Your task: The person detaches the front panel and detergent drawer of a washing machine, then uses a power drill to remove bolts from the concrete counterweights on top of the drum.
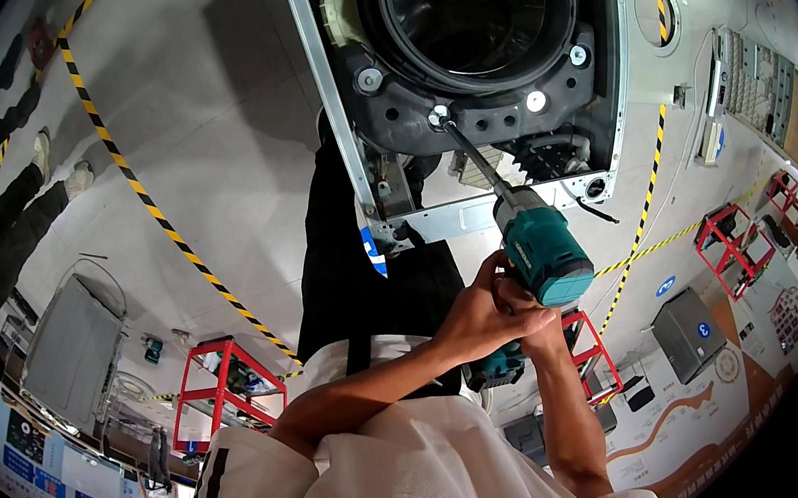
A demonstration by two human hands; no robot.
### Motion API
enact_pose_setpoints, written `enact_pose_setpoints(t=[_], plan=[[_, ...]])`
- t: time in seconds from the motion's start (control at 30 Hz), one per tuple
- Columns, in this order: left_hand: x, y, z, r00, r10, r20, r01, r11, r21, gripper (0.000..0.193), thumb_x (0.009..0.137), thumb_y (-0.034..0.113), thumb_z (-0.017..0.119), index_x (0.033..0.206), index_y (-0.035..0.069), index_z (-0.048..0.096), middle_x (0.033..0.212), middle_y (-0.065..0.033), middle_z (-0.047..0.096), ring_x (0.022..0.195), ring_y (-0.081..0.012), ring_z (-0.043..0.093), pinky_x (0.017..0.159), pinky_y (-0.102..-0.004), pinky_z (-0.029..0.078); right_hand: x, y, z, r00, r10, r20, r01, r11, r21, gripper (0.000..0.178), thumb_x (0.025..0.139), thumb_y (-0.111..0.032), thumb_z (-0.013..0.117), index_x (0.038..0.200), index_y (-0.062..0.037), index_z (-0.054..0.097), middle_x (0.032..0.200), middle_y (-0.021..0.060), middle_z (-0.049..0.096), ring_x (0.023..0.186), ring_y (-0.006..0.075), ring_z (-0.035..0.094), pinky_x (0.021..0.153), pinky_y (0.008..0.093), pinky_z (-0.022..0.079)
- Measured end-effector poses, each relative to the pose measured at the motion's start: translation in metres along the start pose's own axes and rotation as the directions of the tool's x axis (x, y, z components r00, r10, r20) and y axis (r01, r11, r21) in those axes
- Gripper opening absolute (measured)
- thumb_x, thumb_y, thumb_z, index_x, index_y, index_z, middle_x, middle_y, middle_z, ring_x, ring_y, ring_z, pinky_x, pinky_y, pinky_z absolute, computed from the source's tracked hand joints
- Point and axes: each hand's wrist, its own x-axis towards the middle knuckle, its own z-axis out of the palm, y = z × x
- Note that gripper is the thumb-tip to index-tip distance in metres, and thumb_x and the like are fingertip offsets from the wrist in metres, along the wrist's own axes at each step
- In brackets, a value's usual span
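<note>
My right hand [535, 320] is wrapped round the grip of a teal cordless impact driver [541, 242]. My left hand [475, 318] closes over the same grip from the left side, fingers pressed against the right hand. From the driver a long metal extension [474, 155] runs up to a bolt spot [440, 117] on the dark counterweight [394, 131] below a washing machine's drum opening [468, 8]. The tip appears to touch that spot. More round fixing points, one bright white [536, 101], sit along the counterweight. The driver's battery [497, 367] shows under my left forearm.
A metal cabinet frame [331, 97] surrounds the drum, its lower rail [456, 219] close to my legs. A loose black hose [598, 213] hangs at its lower right. Red stands [226, 388] and striped floor tape [151, 206] lie around. Another person's legs [11, 214] are at left.
</note>
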Motion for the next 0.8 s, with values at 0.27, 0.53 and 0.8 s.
enact_pose_setpoints(t=[0.27,0.53,0.8], plan=[[0.000,-0.002,0.001,1.000,0.008,-0.016,-0.009,1.000,-0.022,0.101,0.066,0.048,0.076,0.131,-0.008,0.023,0.096,-0.0178,0.059,0.086,-0.0236,0.062,0.077,-0.0283,0.049,0.001,-0.003,0.001,0.998,0.066,-0.016,-0.066,0.998,0.020,0.008,0.074,-0.008,0.057,0.079,-0.0042,0.051,0.071,-0.0015,0.047,0.059,0.0076,0.043,0.051,0.0233,0.035],[0.000,-0.001,-0.001,1.000,-0.017,0.005,0.017,1.000,0.006,0.103,0.065,0.045,0.077,0.132,-0.007,0.020,0.097,-0.0173,0.059,0.088,-0.0241,0.061,0.079,-0.0291,0.048,0.002,0.006,-0.005,0.999,0.031,0.007,-0.031,0.999,-0.017,0.011,0.075,-0.010,0.059,0.082,-0.0043,0.053,0.072,-0.0011,0.050,0.061,0.0083,0.046,0.053,0.0238,0.038],[0.001,-0.022,-0.010,0.987,0.131,0.093,-0.102,0.958,-0.269,0.081,0.077,0.038,0.070,0.132,-0.003,0.027,0.100,-0.0114,0.061,0.098,-0.0216,0.058,0.091,-0.0314,0.042,-0.001,0.004,0.000,0.992,-0.073,-0.107,0.070,0.997,-0.027,0.007,0.074,-0.002,0.057,0.081,-0.0029,0.057,0.068,0.0012,0.055,0.059,0.0082,0.048,0.052,0.0255,0.039]])
